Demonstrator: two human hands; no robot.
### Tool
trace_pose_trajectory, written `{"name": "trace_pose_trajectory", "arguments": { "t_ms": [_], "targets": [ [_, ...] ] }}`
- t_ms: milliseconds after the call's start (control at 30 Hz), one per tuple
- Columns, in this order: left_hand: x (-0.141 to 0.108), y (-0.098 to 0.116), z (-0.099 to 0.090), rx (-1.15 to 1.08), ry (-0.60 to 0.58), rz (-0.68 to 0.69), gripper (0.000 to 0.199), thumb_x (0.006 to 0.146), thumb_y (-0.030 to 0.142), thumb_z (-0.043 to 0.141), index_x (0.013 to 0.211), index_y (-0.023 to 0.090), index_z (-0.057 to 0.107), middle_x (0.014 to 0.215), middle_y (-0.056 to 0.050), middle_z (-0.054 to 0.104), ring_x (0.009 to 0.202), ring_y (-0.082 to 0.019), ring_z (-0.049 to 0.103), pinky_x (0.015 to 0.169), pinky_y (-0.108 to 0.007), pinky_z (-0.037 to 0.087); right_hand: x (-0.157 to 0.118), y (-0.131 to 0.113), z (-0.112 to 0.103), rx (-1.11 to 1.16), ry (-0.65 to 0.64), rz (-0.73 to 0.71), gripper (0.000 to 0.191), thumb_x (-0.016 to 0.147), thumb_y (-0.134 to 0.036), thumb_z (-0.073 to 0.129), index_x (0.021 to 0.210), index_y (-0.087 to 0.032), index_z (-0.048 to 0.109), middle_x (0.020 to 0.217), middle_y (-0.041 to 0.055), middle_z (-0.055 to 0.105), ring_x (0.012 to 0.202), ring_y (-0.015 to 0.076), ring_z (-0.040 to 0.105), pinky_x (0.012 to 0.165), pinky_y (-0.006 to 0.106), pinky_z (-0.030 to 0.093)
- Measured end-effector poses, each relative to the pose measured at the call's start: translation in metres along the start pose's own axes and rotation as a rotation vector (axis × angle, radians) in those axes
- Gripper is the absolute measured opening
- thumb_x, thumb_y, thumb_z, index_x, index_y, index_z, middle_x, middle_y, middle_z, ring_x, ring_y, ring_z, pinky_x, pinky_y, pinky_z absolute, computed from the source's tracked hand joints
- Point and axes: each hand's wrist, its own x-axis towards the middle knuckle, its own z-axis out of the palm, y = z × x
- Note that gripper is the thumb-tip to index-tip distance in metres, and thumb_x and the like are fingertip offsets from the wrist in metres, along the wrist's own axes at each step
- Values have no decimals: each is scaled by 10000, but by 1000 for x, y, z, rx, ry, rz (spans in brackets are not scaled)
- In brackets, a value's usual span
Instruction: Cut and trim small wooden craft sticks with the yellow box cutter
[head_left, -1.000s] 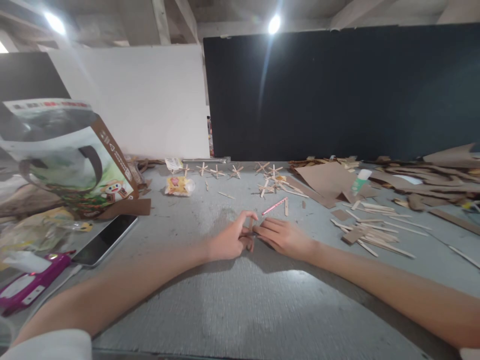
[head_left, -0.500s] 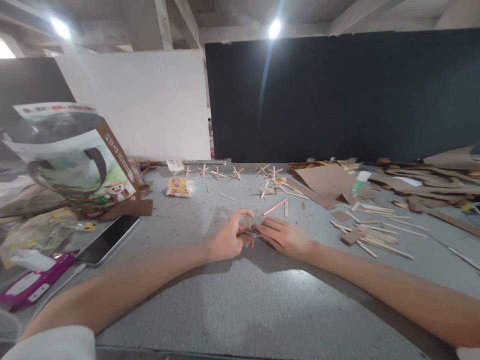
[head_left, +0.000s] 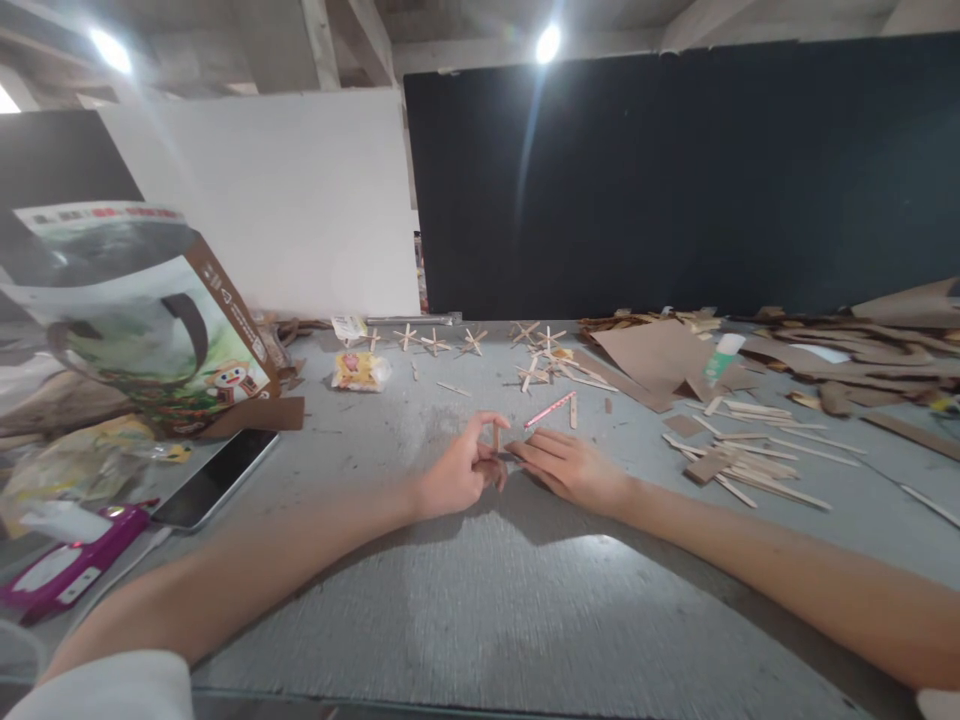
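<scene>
My left hand (head_left: pixel 466 472) is closed, with a short wooden stick (head_left: pixel 496 437) standing between its curled index finger and thumb. Close by on the right, my right hand (head_left: pixel 570 470) rests low over the table, fingers together and tips pointing at the left hand. Whatever those fingertips hold is too small to make out. Just beyond the right hand lies a pink-and-white patterned rod (head_left: pixel 549 410) beside a small flat stick (head_left: pixel 573 411). Several star shapes made of crossed sticks (head_left: pixel 434 342) stand farther back on the grey table (head_left: pixel 450 620).
Loose wooden sticks (head_left: pixel 757 470) and a cardboard piece (head_left: pixel 706 467) lie to the right. Behind them are a green-and-white glue tube (head_left: pixel 724 358) and brown cardboard (head_left: pixel 645 360). On the left are a phone (head_left: pixel 217 480), a purple device (head_left: pixel 75 565), a large printed bag (head_left: pixel 150 340) and a yellow packet (head_left: pixel 361 372).
The view has shifted slightly. Both hands stay in nearly the same place, and the upright stick is still at the left fingers.
</scene>
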Motion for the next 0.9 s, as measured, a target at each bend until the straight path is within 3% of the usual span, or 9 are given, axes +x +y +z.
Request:
{"name": "trace_pose_trajectory", "arguments": {
  "t_ms": [233, 467, 567, 700, 900],
  "targets": [
    [0, -5, -4, 129, -119, -1, 492, 875, 114, 545, 1330, 227, 398, 680, 74, 598, 572, -116, 492, 598, -236, 385, -1, 0, -1, -9, -10, -65, 258, 1109, -195, 414, 1226, -143, 638, 858, 74, 675, 781, 212, 635, 694, 339, 570],
    [1, -10, -3, 38, -29, 27, 513, 875, 94, 517, 1350, 213, 362, 659, 84, 581, 570, -111, 513, 627, -237, 398, -1, 0, 1, 7, 26, -42, 293, 1110, -165, 391, 1324, -127, 588, 867, 66, 667, 776, 209, 623, 694, 337, 582],
    [1, -9, -4, 64, -43, 10, 511, 872, 87, 522, 1341, 219, 366, 677, 81, 592, 541, -99, 486, 582, -223, 367, -1, -1, 2, -16, 11, -45, 278, 1102, -167, 415, 1296, -124, 611, 854, 66, 660, 786, 217, 628, 706, 346, 589],
    [1, -7, -3, 76, -101, 4, 495, 861, 99, 571, 1305, 233, 398, 719, 73, 604, 575, -106, 559, 590, -226, 392, -1, -3, 3, -66, 5, -63, 241, 1104, -187, 435, 1230, -113, 625, 839, 67, 656, 783, 220, 630, 692, 347, 586],
    [0, -1, 2, -4, 8, -52, 451, 905, 200, 609, 1304, 236, 402, 687, 74, 629, 564, -116, 567, 597, -236, 400, -5, -1, 3, -10, 13, -39, 270, 1108, -170, 408, 1311, -128, 581, 871, 66, 663, 782, 207, 625, 699, 341, 583]
  ]
}}
